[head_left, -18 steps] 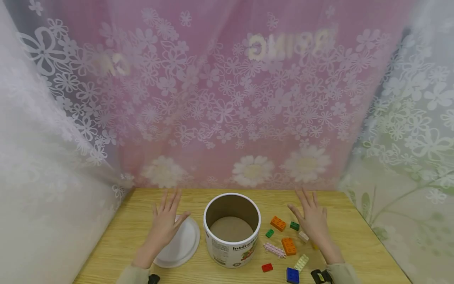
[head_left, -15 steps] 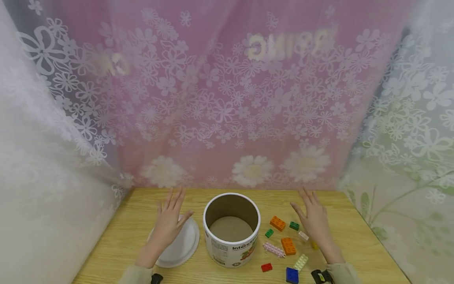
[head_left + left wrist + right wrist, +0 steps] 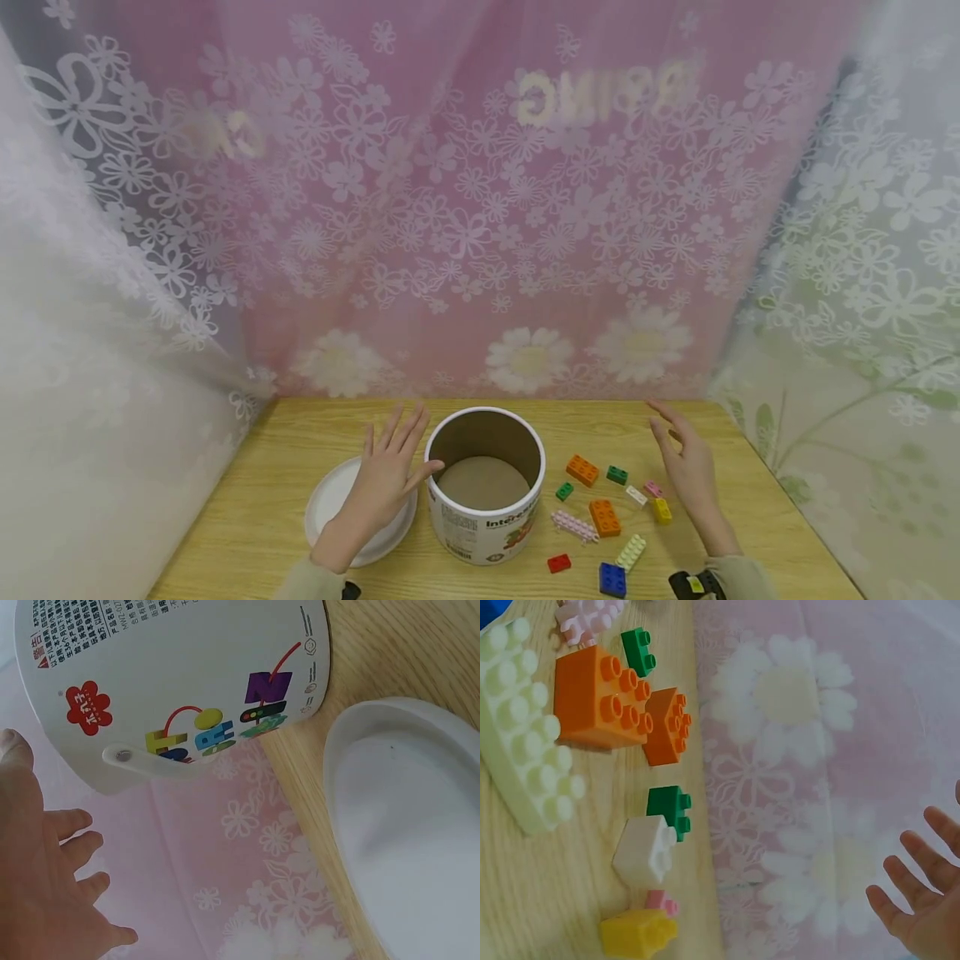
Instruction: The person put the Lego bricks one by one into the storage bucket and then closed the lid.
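Observation:
A white round tub [image 3: 486, 533] with printed sides stands without its lid near the table's middle, bare cardboard-brown at the bottom. My left hand [image 3: 386, 483] is spread beside the tub's left rim, over the white lid [image 3: 326, 504] lying flat. In the left wrist view its fingers point toward the tub's printed wall [image 3: 180, 675] and white handle [image 3: 142, 761]. My right hand [image 3: 688, 467] hovers right of the scattered toy bricks, fingers loosely bent and holding nothing. Nearest to it are a yellow brick [image 3: 662, 511], a small pink brick [image 3: 653, 489] and a white brick [image 3: 636, 497].
Farther left lie two orange bricks [image 3: 604, 517], two green bricks [image 3: 617, 474], a long pink brick [image 3: 574, 526], a red brick [image 3: 558, 563], a blue brick [image 3: 612, 579] and a pale yellow brick [image 3: 631, 552]. Flowered curtains [image 3: 465, 208] close in the wooden table [image 3: 247, 517].
My left hand has moved right, from over the lid toward the tub's rim. My right hand has shifted right and turned, uncovering the yellow and small pink bricks.

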Demonstrator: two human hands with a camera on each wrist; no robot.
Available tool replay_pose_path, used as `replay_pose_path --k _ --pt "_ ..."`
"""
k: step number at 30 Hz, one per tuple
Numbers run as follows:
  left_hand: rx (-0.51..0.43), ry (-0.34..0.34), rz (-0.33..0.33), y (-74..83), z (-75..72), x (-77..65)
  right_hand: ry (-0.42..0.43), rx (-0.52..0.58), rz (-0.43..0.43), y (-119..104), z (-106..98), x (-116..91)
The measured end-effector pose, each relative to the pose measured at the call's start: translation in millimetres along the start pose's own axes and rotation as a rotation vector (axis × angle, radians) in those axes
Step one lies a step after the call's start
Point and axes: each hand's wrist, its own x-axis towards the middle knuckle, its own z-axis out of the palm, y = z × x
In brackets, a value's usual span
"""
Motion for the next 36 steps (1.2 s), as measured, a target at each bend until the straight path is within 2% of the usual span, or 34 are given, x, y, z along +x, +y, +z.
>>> replay_pose_path --k 8,14,17,21,27,30,32,36 --pt "0.047 -0.017 0.043 2.5 4.1 -1.4 0.004 0.126 0.063 29 1 -7" --pt "0.026 -0.033 0.059 1.7 6.8 -3.1 -0.021 0.171 0.096 51 3 -15" --pt "0.017 -0.050 0.051 1.5 7.4 -4.2 -0.054 0.126 0.114 60 3 -19" --pt "0.011 -0.051 0.061 2.0 8.4 -4.2 -0.141 0.043 0.131 71 5 -24" --pt "0.031 -0.006 0.098 4.1 9.7 -2.1 -0.313 -0.032 0.247 81 5 -26" --pt "0.050 -0.005 0.102 4.7 10.1 -1.5 -0.390 -0.056 0.300 85 5 -28" --pt "0.062 -0.012 0.104 5.3 9.9 -1.4 -0.424 -0.076 0.327 88 6 -28" --pt "0.081 -0.025 0.104 6.7 9.3 -0.3 -0.441 -0.123 0.346 89 7 -29"
